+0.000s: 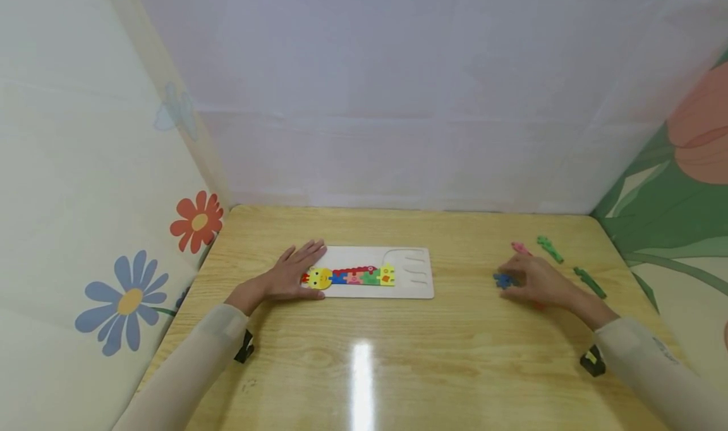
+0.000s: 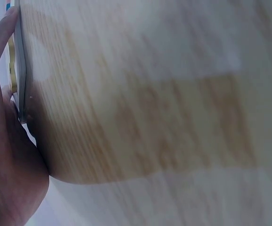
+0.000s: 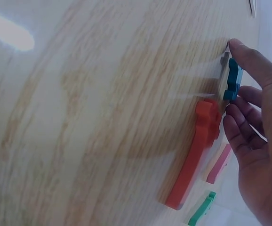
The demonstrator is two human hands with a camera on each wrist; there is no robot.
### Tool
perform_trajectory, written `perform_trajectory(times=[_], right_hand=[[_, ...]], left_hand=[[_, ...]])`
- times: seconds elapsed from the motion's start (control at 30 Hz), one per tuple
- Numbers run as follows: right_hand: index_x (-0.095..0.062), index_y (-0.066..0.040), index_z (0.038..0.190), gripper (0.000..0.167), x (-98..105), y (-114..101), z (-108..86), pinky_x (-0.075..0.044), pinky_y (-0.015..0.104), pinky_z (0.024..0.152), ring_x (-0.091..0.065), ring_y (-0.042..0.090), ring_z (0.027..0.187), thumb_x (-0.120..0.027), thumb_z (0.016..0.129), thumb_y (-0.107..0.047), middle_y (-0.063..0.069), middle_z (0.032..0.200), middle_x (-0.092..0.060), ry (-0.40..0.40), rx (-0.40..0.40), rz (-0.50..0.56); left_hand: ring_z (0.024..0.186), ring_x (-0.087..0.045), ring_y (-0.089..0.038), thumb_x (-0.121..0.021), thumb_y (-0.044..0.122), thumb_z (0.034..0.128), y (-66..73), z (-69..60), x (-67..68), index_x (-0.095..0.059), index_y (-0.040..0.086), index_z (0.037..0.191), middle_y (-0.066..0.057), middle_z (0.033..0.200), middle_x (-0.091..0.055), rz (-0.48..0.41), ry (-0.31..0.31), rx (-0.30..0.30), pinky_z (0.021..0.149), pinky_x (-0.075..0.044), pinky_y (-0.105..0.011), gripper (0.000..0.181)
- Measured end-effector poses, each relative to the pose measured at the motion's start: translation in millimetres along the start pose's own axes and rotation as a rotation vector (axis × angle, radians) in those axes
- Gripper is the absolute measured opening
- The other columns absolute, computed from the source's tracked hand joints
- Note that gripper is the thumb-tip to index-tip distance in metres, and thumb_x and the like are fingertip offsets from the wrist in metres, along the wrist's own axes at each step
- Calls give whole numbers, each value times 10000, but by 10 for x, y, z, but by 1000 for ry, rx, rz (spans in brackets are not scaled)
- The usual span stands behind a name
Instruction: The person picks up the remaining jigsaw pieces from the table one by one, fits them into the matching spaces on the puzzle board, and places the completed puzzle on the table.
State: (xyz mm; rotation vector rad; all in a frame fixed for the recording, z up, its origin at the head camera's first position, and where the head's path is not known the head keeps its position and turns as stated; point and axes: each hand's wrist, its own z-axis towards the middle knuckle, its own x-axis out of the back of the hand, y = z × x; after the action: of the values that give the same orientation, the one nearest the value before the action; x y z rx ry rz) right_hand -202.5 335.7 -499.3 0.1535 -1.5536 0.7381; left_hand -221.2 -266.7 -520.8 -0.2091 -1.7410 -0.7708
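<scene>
A white puzzle board (image 1: 418,292) lies on the table with a colourful giraffe (image 1: 361,277) set in it, its yellow head at the left. My left hand (image 1: 287,276) rests on the board's left end, fingers spread toward the far edge and thumb along the near edge. To the right of the board, my right hand (image 1: 537,280) pinches a small blue puzzle piece (image 1: 503,280) between thumb and fingers, at the tabletop. Beneath that hand, a long red piece (image 3: 192,155) lies mostly hidden from the head view.
Around the right hand lie a pink piece (image 1: 519,248), a green piece (image 1: 550,249) and a darker green piece (image 1: 590,282). Outlined leg shapes mark the board's right end. White and flower-printed sheets (image 1: 364,102) stand behind and beside the wooden table (image 1: 432,368).
</scene>
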Motion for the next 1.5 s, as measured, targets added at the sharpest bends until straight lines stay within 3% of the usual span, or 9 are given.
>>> perform_trajectory(times=[0.47,0.97,1.5], right_hand=[[-800,-26,1131,422,-35,8,-7,-528,299,752,-610,95,884,-932,822,-281,-19,1005,-710,31,12,19],[-815,-30,1083,349,-48,-11,11,-535,271,720,-632,90,845,-940,808,-206,-22,964,-736,49,24,25],[-816,-45,1099,320,-57,-3,34,-582,335,788,-680,158,919,-929,811,-128,-6,1019,-744,60,80,41]], left_hand=[[1641,-54,-386,-723,655,891,2,-5,-7,-180,62,1698,-146,1779,-119,2,9,-3,1263,-10,-686,1138],[1648,-31,-353,-711,675,893,-12,2,-23,-155,94,1708,-113,1787,-93,6,-5,9,1272,8,-662,1145],[1637,-66,-397,-714,660,901,-1,-9,-18,-185,56,1695,-155,1775,-132,1,25,-18,1252,-20,-703,1129]])
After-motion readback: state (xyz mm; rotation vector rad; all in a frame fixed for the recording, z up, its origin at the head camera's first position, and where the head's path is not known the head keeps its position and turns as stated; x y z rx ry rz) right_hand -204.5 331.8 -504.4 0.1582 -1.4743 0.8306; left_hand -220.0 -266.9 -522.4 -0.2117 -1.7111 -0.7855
